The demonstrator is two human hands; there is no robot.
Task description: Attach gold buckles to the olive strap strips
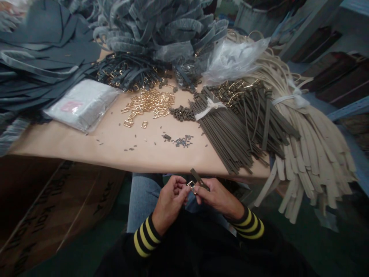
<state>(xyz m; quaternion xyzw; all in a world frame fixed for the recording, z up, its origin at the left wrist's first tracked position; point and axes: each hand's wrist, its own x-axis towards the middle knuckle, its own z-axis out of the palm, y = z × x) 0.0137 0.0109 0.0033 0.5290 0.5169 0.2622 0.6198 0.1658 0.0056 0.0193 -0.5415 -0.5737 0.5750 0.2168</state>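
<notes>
Over my lap, just off the table's front edge, my right hand point(217, 196) grips a short dark olive strap point(198, 179), its free end pointing up and to the left. A small gold buckle point(191, 185) sits between my two hands, against the right thumb. My left hand point(171, 200) is closed, its thumb and forefinger pinched at the buckle's left edge; anything else in those fingers is hidden. Ahead of the hands lie a scatter of tiny dark metal pieces point(183, 141), a heap of gold buckles point(151, 102) and a pile of small dark loops point(182, 113).
On the table point(72, 144) lie a tied bundle of olive straps point(225, 134), a white plastic-wrapped packet point(82, 104) and dark straps with buckles point(123, 73). Beige straps point(311, 165) hang over the right edge. Grey strips point(155, 27) pile up behind. A cardboard box point(66, 200) stands below left.
</notes>
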